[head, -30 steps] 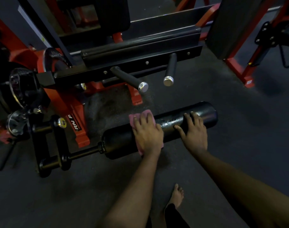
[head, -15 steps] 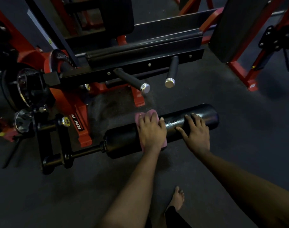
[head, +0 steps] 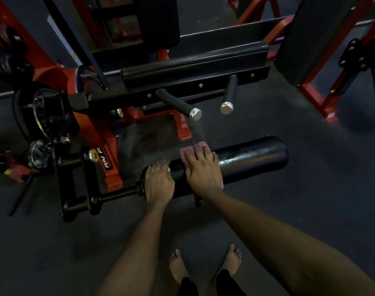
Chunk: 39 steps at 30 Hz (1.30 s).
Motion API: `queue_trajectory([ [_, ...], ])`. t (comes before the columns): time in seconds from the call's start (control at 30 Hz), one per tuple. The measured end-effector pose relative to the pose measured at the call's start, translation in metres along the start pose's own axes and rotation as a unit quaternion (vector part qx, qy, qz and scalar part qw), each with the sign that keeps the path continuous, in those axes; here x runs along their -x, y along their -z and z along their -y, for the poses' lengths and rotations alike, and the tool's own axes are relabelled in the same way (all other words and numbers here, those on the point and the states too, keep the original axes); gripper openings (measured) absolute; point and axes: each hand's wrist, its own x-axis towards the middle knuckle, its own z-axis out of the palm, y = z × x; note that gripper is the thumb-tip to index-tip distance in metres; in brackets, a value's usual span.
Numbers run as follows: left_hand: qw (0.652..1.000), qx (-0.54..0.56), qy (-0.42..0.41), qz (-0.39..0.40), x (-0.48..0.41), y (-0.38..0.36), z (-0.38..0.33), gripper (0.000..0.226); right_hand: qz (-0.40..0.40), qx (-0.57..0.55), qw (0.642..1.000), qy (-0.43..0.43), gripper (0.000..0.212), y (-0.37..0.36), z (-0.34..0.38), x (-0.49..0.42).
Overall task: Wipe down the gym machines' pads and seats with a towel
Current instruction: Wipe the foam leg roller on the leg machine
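Towel [head: 201, 144], pink and folded small, lies on top of the black roller pad [head: 252, 159], which sits low over the dark floor [head: 310, 199] beside the red machine frame [head: 110, 167]. Both arms reach forward and down to it. The pad is glossy, with shiny patches just right of the towel. The right hand [head: 203, 170] lies flat on the towel, fingers straight and close together, pressing it to the pad. The left hand [head: 158, 181] rests on the pad's left end, fingers loosely draped over its curve.
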Motion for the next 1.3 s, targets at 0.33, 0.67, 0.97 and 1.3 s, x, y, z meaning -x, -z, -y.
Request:
queue_trajectory([
  [0.33, 1.000, -0.012, -0.004, 0.005, 0.003, -0.001, -0.003, 0.041, -0.018, -0.006, 0.998, -0.056, 0.051, 0.003, -0.027, 0.001],
  [0.67, 1.000, -0.024, -0.006, -0.004, 0.004, 0.000, -0.008, 0.037, -0.011, 0.013, 1.000, -0.026, 0.051, 0.015, -0.088, 0.000],
  [0.97, 1.000, -0.030, 0.004, 0.005, 0.007, 0.002, -0.010, 0.040, 0.000, 0.003, 0.998, -0.059, 0.050, 0.031, -0.111, 0.005],
  [1.3, 0.998, -0.020, 0.036, -0.036, 0.006, -0.005, -0.019, 0.033, 0.008, -0.016, 1.000, -0.015, 0.053, 0.019, -0.077, 0.012],
])
